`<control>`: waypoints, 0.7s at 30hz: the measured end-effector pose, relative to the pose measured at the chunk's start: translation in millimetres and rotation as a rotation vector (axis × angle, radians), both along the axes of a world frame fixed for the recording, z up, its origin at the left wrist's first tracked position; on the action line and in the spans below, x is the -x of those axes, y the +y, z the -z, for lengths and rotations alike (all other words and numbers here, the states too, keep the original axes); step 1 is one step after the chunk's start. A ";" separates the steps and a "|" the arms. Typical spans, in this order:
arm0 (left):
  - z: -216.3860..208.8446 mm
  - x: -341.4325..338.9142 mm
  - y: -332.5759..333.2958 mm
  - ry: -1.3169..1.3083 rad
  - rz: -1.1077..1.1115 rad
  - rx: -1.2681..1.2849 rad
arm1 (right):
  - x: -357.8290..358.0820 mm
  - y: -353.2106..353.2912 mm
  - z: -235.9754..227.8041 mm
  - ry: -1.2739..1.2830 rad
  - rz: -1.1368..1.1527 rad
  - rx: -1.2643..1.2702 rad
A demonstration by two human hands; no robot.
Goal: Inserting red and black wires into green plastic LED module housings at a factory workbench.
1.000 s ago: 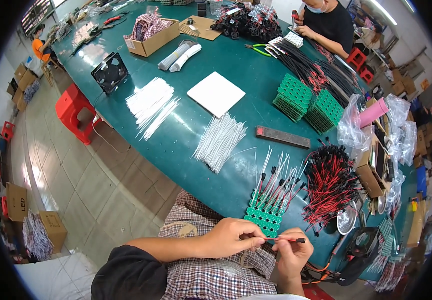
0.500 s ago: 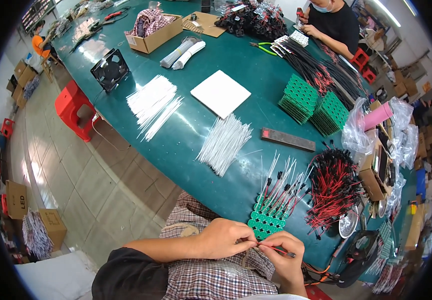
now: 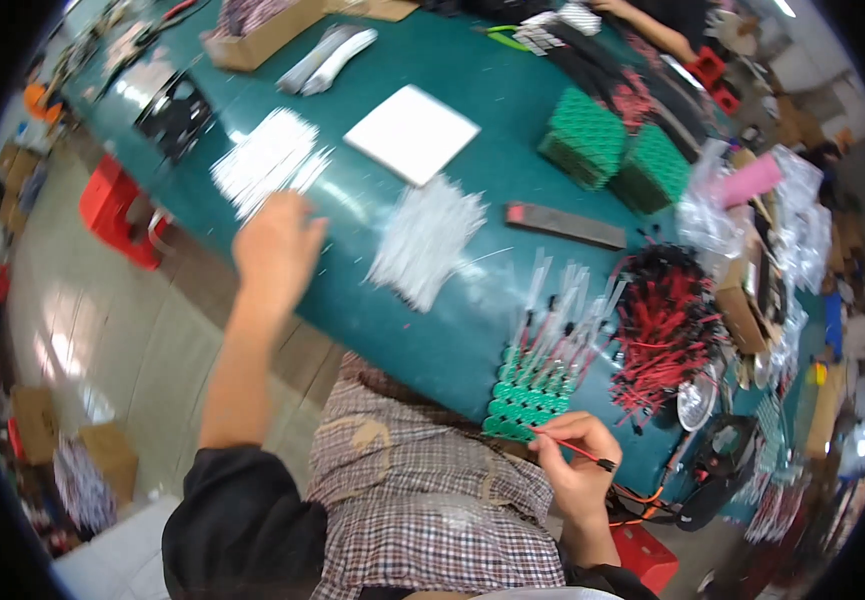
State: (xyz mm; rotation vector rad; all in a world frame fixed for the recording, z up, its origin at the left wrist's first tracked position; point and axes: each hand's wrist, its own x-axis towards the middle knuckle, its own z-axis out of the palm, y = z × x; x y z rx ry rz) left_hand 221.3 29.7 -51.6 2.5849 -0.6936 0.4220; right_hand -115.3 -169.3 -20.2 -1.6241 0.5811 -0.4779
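- Red wire (image 3: pixel 577 446) with a black plug on its end, in the head view: it is held up at the bench's (image 3: pixel 452 352) near edge, in front of a green board (image 3: pixel 517 418).
- Its long axis slants from upper left, by the board's lower edge, down to the plug at lower right.
- Right hand (image 3: pixel 574 478): pinches this wire between thumb and fingers; it is by far the nearer hand to both wire and board.
- Left hand (image 3: pixel 277 250): well apart from the wire, out over the bench at the near end of the left pile of white strips (image 3: pixel 264 155). It is blurred, so I cannot say whether it grasps a strip.
- From the wire, that pile lies far to the upper left; a second pile of white strips (image 3: pixel 426 245) lies between.
- Just right of the board sits a heap of red and black wires (image 3: pixel 664 325).
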 end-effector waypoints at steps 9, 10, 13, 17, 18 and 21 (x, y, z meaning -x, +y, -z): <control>39.2 -82.9 56.4 -0.168 -0.191 -0.165 | 6.4 7.9 8.5 0.043 -0.004 0.092; 40.1 -88.6 55.7 -0.147 -0.171 -0.151 | 5.0 8.0 9.6 0.048 0.007 0.094; 41.7 -94.0 48.4 -0.106 -0.140 -0.143 | 3.5 8.9 16.6 0.118 0.014 0.140; 58.9 -113.3 51.1 -0.159 -0.109 -0.247 | -0.8 -0.4 31.4 0.128 0.049 0.125; 55.4 -115.5 52.3 -0.136 -0.121 -0.268 | -3.4 -2.6 33.2 0.102 0.074 0.112; 39.3 -121.8 54.0 -0.127 -0.106 -0.346 | -5.3 -5.1 31.9 0.070 0.085 0.116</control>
